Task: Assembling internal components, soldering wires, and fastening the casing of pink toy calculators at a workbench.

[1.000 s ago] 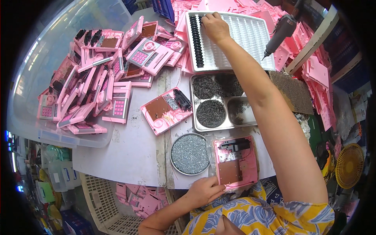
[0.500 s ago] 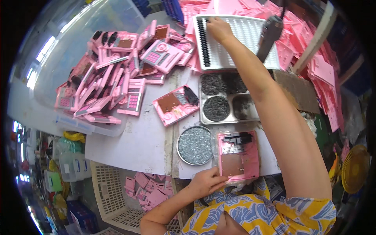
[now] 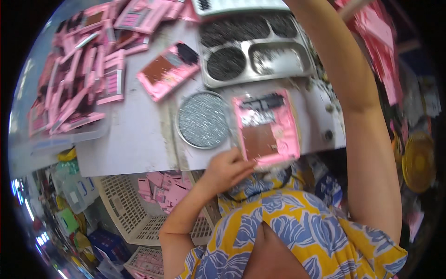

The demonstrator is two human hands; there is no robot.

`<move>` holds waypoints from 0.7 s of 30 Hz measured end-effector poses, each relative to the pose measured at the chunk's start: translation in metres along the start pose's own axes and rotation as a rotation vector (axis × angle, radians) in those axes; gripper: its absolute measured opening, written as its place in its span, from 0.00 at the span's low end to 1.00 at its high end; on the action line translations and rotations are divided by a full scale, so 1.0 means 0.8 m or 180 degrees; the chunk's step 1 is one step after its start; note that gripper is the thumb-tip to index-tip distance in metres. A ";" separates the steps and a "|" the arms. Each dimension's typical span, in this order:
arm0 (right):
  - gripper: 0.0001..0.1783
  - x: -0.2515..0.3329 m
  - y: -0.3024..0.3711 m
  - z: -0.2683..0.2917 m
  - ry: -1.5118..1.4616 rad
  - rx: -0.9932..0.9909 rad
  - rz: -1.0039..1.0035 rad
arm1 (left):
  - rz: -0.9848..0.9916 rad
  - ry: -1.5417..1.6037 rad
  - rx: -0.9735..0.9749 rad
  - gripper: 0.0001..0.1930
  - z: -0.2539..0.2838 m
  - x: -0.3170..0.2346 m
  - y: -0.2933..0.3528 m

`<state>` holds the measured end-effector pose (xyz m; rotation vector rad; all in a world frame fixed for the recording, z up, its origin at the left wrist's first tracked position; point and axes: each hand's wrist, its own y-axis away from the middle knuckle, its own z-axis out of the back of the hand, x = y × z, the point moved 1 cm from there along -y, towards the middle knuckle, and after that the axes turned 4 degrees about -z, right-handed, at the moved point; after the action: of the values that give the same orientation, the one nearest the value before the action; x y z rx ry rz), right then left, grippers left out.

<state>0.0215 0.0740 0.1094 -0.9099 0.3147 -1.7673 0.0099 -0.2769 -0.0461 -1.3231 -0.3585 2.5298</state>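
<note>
A pink plastic casing (image 3: 285, 135) with a brown panel, a silvery plate and black parts lies at the near edge of the table. My left hand (image 3: 228, 170) grips its near left corner between the fingertips. Just left of the casing is a round tin (image 3: 203, 120) full of small silvery metal pieces. My right forearm (image 3: 341, 51) reaches away past the metal tray (image 3: 297, 76), and the hand itself is beyond the upper edge of the picture. The tray's compartments hold dark small parts; one shows mostly bare metal. Another open pink casing (image 3: 169, 72) lies left of the tray.
Many pink keypad devices (image 3: 111, 79) are heaped in a clear bin at the left. A white ribbed tray (image 3: 241, 5) stands at the far side. Pink plastic pieces (image 3: 378, 46) pile up at the right. Below the table, a cream basket (image 3: 125, 209) holds pink parts.
The view has shifted, so the table things sit higher in it. My right hand, earlier at the black pieces in the white tray, has left the picture. My left hand stays at the casing's corner.
</note>
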 end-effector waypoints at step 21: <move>0.10 0.102 0.383 0.036 -0.0563 0.0656 -0.0636 | 0.0304 -0.0216 -0.0023 0.16 0.000 -0.013 0.000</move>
<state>0.2432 -0.1131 -0.0219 -0.9657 -0.0748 -1.8454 0.0159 -0.2800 -0.0383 -1.2886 -0.3257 2.6597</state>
